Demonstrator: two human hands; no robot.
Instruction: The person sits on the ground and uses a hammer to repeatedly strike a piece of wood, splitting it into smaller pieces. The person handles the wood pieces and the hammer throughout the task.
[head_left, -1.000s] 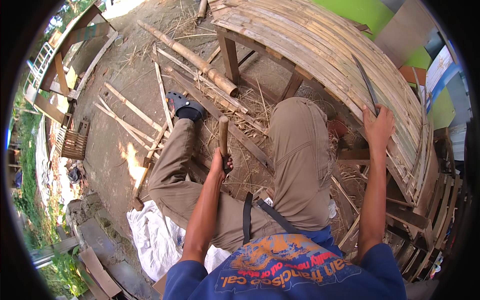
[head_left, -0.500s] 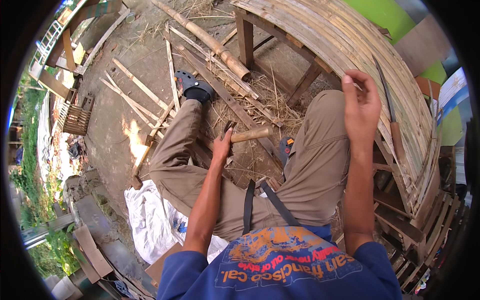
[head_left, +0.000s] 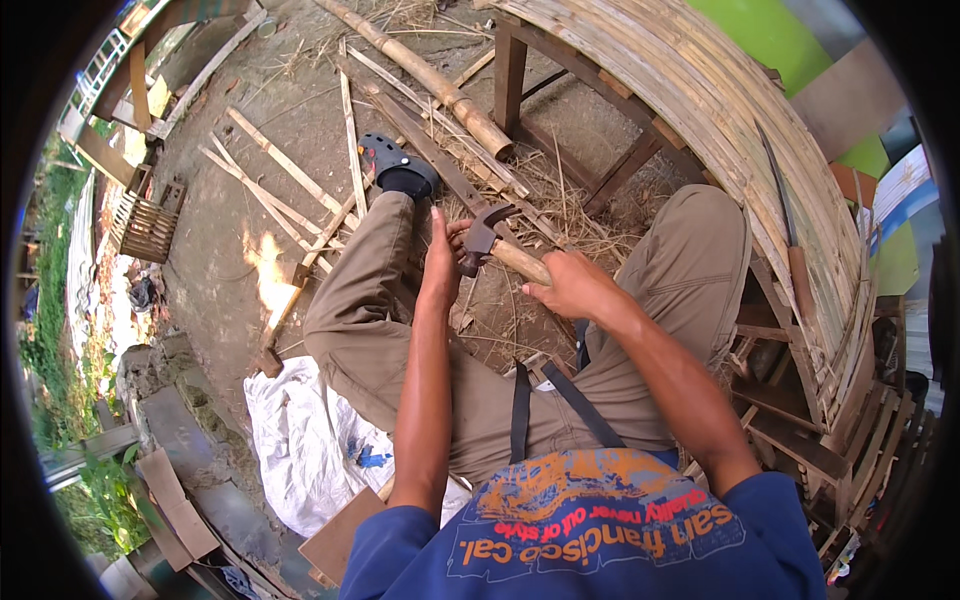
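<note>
A claw hammer [head_left: 520, 262] with a dark metal head and a light wooden handle is held between my knees. My right hand [head_left: 580, 287] is closed round the end of its handle. My left hand [head_left: 442, 262] is beside the hammer head, its thumb stretched upward and apart from the fingers. Those fingers are bent and partly hidden behind the head; whether they touch it I cannot tell. Beyond my hands, a long wooden board [head_left: 425, 140] lies slanting across the ground.
A bamboo-slat bench [head_left: 690, 70] stands to the right, with a long-bladed knife [head_left: 797, 270] on it. A thick bamboo pole [head_left: 420, 75] and several bamboo strips [head_left: 280, 165] lie ahead. White cloth [head_left: 300, 440] is by my left leg. A slatted basket [head_left: 145, 228] stands far left.
My right hand has come down from above my right knee and taken the hammer's handle. The hammer has turned and risen slightly, its head now plainly visible. My left thumb has lifted off the hammer.
</note>
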